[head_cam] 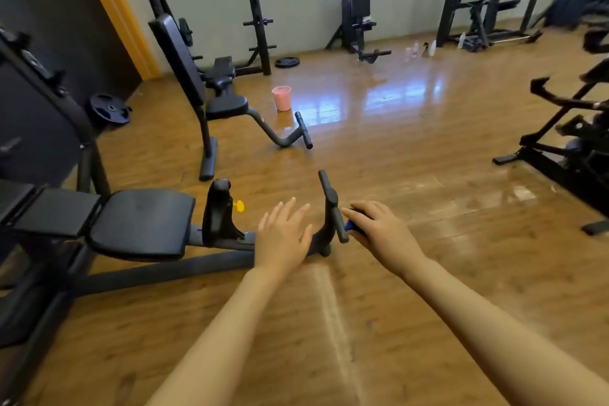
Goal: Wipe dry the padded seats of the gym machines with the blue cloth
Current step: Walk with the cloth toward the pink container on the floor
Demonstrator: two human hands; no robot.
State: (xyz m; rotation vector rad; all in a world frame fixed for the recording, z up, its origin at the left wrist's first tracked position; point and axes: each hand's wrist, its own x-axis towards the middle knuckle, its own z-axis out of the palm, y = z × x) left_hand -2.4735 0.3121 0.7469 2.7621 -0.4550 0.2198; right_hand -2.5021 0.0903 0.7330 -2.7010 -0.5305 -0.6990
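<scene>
A black padded seat [141, 222] of the nearest bench lies low at the left, with a second pad [56, 211] behind it. My left hand [285, 234] hovers flat with straight fingers just right of the seat, over the bench's front frame. My right hand [374, 227] grips the bunched blue cloth [350, 226], of which only a small blue corner shows, right beside the bench's black footbar [333, 208]. Further back stands another bench with a round black seat [227, 105] and a tall backrest [178, 56].
A pink bucket [282, 98] stands on the wooden floor mid-room. Spray bottles [420, 49] sit by the far wall. Weight plates [108, 108] lie at the left wall. Black machines fill the right edge [573, 142] and the back under the window.
</scene>
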